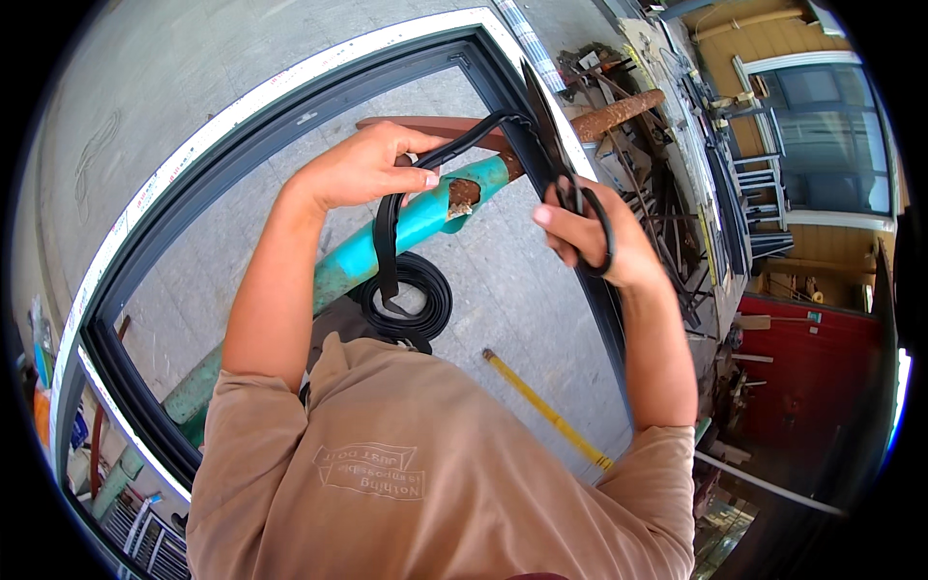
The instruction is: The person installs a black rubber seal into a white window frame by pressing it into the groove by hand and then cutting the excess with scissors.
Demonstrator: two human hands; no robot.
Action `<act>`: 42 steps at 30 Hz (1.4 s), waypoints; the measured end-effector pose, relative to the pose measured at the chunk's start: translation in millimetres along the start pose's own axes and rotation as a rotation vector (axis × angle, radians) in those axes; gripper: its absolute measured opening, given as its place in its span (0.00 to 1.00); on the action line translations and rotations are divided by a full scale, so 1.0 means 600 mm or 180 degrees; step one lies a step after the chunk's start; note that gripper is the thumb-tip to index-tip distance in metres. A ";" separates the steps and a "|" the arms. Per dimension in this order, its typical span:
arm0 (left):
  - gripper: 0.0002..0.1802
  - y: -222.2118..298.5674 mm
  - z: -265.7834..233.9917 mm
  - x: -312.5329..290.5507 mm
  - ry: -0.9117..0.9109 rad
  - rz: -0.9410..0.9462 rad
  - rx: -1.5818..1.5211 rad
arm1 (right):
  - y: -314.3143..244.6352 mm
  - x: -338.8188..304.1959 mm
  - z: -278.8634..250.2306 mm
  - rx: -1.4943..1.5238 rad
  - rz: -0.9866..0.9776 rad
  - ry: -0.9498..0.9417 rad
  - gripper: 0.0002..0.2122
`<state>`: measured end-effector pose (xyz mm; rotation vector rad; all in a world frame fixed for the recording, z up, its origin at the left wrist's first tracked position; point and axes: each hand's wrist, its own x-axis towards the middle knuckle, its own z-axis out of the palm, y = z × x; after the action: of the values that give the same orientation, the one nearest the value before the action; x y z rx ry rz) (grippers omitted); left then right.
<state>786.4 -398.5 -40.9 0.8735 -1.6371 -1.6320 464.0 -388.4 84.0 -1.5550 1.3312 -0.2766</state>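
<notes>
My left hand (360, 166) pinches a black rubber sealing strip (385, 237) between thumb and fingers. One part of the strip arches right toward the window frame's corner; another hangs down toward a black coil of strip (437, 307) on the ground. With fingers through the loops, my right hand (609, 230) grips black-handled scissors (547, 130). Their blades point up and away, close beside the strip's far end; whether they touch it I cannot tell. Under both hands lies a large dark grey window frame (193, 159), its outer face covered in white film.
A turquoise pipe (353, 253) with a rusty hole runs beneath the frame. Inside the frame's opening a yellow bar (546, 411) lies on the concrete. Metal scraps and offcuts (657, 203) are heaped to the right, near a window (826, 135) and a red panel (807, 362).
</notes>
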 end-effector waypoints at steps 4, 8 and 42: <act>0.30 0.005 0.015 0.000 0.0096 0.0012 -0.0064 | 0.006 0.043 0.120 0.0795 -0.0128 0.0911 0.15; 0.32 0.010 0.028 -0.004 0.0192 -0.0067 -0.0022 | 0.007 0.088 0.209 0.1724 -0.0303 0.1469 0.15; 0.25 -0.012 0.013 -0.005 0.0300 -0.0372 -0.0383 | 0.201 -0.110 0.196 0.0775 0.0007 0.1916 0.19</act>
<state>781.8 -391.4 -48.1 0.9844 -1.4320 -1.7221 452.2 -253.6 -36.2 -1.3078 1.6778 -0.9256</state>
